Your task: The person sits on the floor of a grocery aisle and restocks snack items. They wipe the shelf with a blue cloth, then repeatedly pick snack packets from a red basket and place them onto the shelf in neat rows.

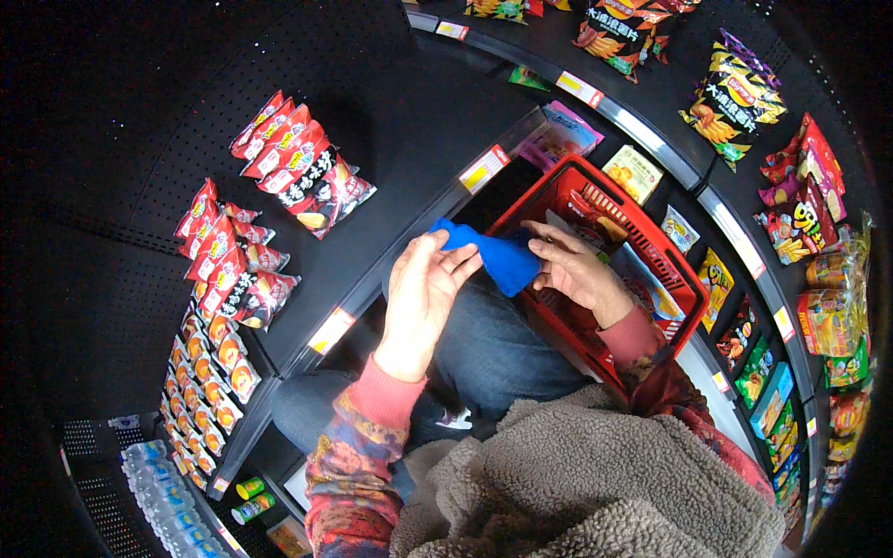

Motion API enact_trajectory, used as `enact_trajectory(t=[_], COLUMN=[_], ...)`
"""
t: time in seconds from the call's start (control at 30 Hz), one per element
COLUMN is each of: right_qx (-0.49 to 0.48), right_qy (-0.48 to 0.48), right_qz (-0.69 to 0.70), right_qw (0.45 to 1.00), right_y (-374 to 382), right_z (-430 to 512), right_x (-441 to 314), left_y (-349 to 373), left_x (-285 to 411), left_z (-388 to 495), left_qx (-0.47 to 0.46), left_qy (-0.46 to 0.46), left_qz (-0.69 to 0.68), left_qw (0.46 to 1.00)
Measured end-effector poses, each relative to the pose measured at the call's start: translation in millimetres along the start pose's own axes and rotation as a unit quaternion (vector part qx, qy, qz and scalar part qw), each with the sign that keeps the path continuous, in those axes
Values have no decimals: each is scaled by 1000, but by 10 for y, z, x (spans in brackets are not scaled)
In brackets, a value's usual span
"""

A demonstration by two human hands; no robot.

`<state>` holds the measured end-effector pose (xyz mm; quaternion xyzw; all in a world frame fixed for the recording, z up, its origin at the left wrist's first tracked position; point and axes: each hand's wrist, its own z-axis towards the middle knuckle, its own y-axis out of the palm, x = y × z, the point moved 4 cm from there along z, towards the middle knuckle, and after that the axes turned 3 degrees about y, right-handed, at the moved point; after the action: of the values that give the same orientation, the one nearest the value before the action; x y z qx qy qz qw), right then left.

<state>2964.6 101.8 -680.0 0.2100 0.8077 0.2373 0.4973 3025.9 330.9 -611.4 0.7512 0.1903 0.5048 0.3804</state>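
A blue cloth (508, 264) is stretched between my two hands in front of my knees. My left hand (429, 279) pinches its left end between thumb and fingers, palm turned up. At the cloth's right end, the fingers of my right hand (573, 268) hold its edge. Just beyond and below my right hand stands a red plastic shopping basket (687, 275) with several snack packages inside, among them a blue one (645, 279). My right forearm crosses over the basket's near side.
A black shelf (418, 118) at the left bears red snack bags (317, 181) and rows of small packs (209, 383). Bagged chips (736, 97) fill the shelves curving round the right. Price tags (485, 169) line the shelf edges. Two green cans (252, 508) stand low at the left.
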Motion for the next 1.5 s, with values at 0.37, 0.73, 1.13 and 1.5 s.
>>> enact_trajectory(t=[0.37, 0.73, 1.13, 1.5], right_qx=[59, 117, 190, 229], right_qy=[-275, -308, -200, -219], right_qz=[-424, -475, -457, -257], right_qw=[861, 816, 846, 913], right_y=[723, 856, -478, -528], right_z=[-280, -274, -280, 339], right_x=[-290, -333, -382, -314], left_y=[167, 425, 271, -62], left_x=[0, -137, 277, 517], left_z=[-82, -58, -83, -280], left_qx=[-18, -51, -24, 28], left_qy=[56, 69, 223, 239], left_qz=[60, 173, 359, 356], left_qw=[996, 981, 906, 903])
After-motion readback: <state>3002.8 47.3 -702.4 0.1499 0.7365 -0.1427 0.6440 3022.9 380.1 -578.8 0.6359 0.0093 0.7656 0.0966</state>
